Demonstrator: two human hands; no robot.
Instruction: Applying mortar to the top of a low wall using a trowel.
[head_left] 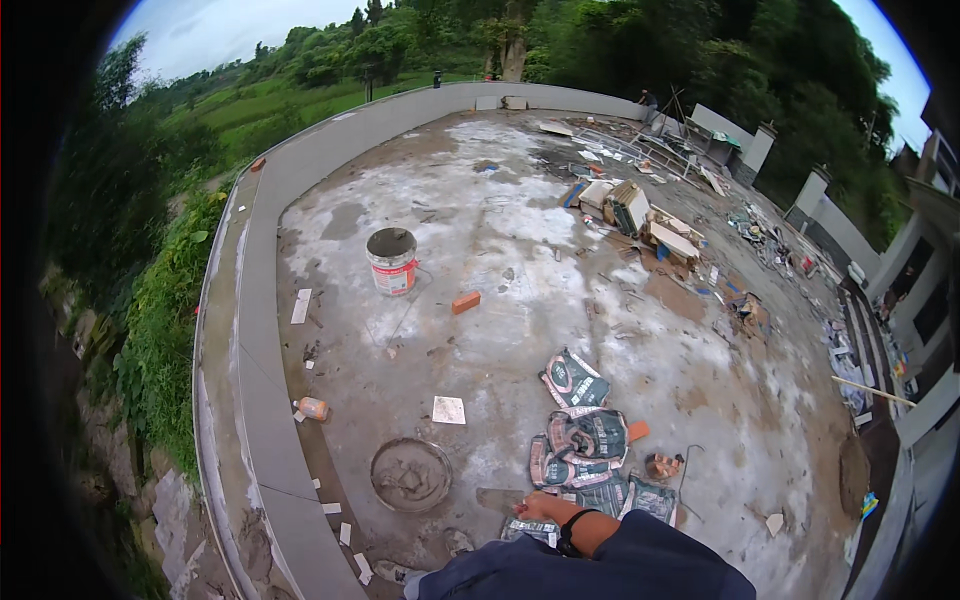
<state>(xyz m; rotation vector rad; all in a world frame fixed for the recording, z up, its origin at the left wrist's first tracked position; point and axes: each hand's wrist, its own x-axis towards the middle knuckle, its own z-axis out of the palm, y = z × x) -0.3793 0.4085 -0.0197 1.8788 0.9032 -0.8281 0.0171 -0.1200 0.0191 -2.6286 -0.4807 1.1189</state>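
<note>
My right hand (pixel 540 507), with a black band on its wrist, reaches out from the lower edge, its fingers closed round a flat metal trowel (pixel 500 498). Just beyond it lie crumpled dark printed bags (pixel 585 440) in a loose pile. To the left of the trowel a round, shallow tub (pixel 411 476) holds wet grey mortar. My left hand does not show; dark clothing and my shoes (pixel 458 542) are at the bottom.
A low curved wall (pixel 260 380) borders the concrete yard on the left. A white bucket (pixel 392 275), orange brick (pixel 465 302), square tile (pixel 448 410) and plastic bottle (pixel 312 408) lie about. Debris piles (pixel 630 215), a distant person (pixel 648 105) and a house (pixel 920 300) are farther off.
</note>
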